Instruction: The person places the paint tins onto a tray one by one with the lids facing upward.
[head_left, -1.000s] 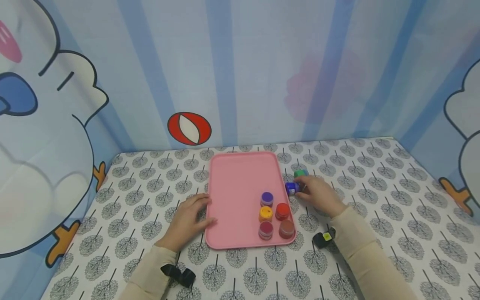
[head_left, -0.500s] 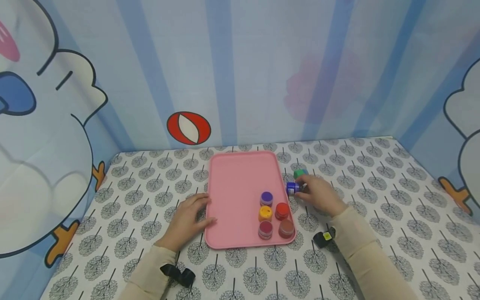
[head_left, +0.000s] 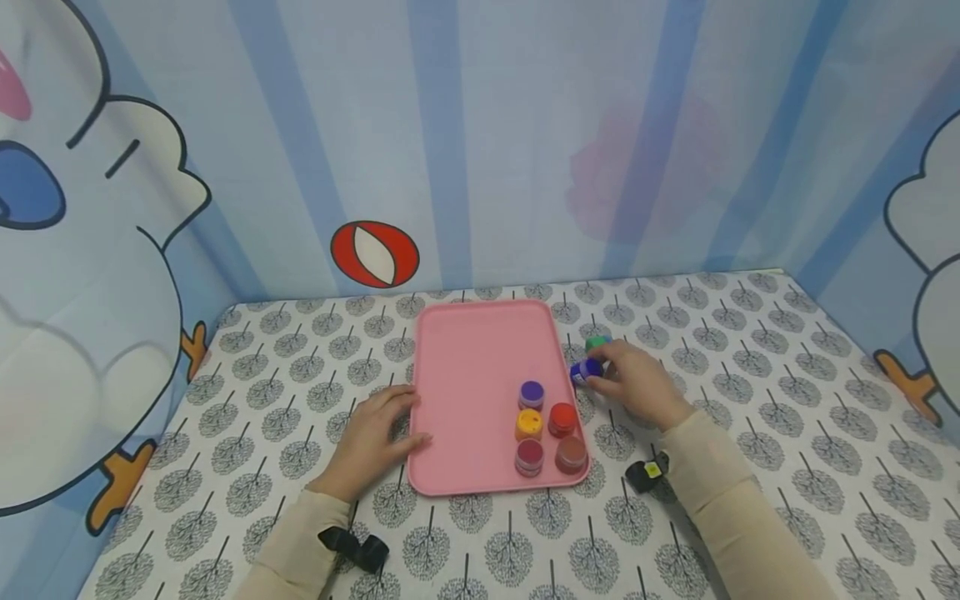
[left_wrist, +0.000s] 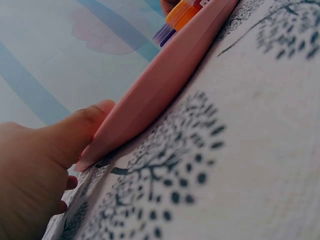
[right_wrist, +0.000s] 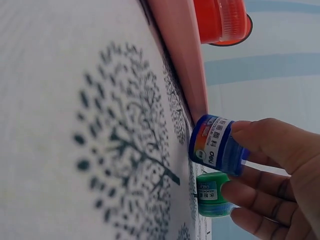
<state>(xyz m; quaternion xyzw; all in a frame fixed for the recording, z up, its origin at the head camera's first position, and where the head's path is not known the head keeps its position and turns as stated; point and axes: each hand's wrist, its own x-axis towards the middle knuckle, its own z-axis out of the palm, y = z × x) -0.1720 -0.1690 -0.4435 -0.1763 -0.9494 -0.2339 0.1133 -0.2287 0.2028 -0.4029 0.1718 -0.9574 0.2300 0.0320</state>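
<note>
My right hand [head_left: 637,385] pinches a small blue paint jar [right_wrist: 212,142] by its upper part, between thumb and fingers. The jar is tilted, close outside the right rim of the pink tray [head_left: 480,358]. Right behind it is a green paint jar [right_wrist: 212,194], partly hidden by my fingers in the head view. My left hand [head_left: 372,437] rests at the tray's left edge; its thumb lies over the rim and the other fingers are loosely bent beside it.
In the tray's near right part stand several paint jars: purple [head_left: 532,394], orange-yellow [head_left: 528,424], red [head_left: 562,419], dark red [head_left: 528,457] and brown [head_left: 571,454]. Tree-patterned cloth [head_left: 750,467] covers the table. A printed curtain [head_left: 517,150] hangs behind.
The blue jar in my right hand has tilted and shifted very slightly. My left hand stays at the tray edge, and the jars in the tray keep their places.
</note>
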